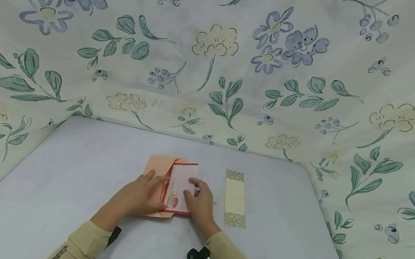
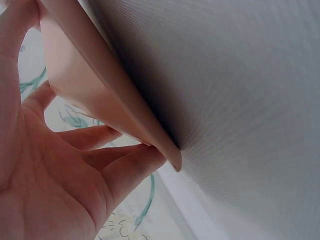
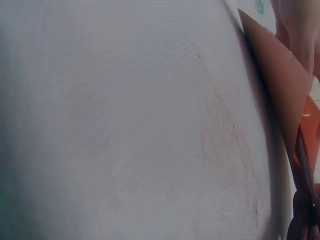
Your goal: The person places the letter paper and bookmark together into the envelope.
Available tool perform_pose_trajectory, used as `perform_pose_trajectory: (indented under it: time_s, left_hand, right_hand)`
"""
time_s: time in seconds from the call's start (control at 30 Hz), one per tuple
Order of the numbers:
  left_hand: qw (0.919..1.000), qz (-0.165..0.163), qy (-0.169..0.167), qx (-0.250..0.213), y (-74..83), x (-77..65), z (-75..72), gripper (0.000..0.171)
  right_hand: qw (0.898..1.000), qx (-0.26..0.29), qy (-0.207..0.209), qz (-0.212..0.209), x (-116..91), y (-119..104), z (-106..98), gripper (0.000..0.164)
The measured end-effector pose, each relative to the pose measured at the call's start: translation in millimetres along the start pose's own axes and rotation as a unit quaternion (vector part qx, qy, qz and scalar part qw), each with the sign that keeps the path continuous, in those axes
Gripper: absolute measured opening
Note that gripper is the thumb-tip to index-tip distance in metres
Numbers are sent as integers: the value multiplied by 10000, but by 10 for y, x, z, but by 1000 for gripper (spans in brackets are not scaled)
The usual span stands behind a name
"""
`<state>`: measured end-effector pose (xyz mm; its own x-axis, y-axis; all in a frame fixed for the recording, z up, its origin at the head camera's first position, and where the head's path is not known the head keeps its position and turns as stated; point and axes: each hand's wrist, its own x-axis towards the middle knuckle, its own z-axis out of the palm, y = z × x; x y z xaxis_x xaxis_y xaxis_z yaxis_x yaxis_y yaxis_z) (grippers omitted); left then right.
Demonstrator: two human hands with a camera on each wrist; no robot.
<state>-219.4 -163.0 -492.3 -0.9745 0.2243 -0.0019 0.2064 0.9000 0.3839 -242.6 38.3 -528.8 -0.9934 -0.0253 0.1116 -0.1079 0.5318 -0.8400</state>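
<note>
A peach envelope (image 1: 155, 162) lies on the table, in the middle of the head view. At its right side is a white card (image 1: 182, 178) with red borders, a line of print and a small red picture; its left edge meets the envelope's mouth. My left hand (image 1: 138, 194) grips the envelope, fingers and thumb spread toward that mouth. In the left wrist view its fingertips touch the edge of the envelope (image 2: 75, 75). With thumb and forefinger on top, my right hand (image 1: 201, 201) holds the card by its right side. How far the card sits inside the envelope is hidden.
A cream strip (image 1: 235, 197) with glittery gold ends lies to the right of the right hand. White cloth (image 1: 274, 248) covers the table. A floral curtain (image 1: 185, 58) hangs behind and along the sides. A black wrist device (image 1: 198, 256) sits by the right sleeve.
</note>
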Motion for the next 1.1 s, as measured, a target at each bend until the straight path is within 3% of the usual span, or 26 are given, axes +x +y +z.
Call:
perform_pose_trajectory:
  time_s: [0.3, 0.53, 0.77, 1.1]
  left_hand:
    - [9999, 127, 8, 9, -2, -10, -17, 79]
    - [10000, 31, -35, 25, -19, -10, -10, 81]
    - [10000, 56, -28, 39, -28, -11, -9, 82]
    - [9999, 120, -9, 61, 10, -11, -14, 82]
  right_hand:
    - [9999, 18, -123, -103, -7, -4, -26, 35]
    - [9996, 18, 17, -279, 14, 37, -64, 31]
    - [9997, 31, 160, -199, -5, 38, -86, 25]
    - [10000, 69, 32, 16, -21, 2, -53, 24]
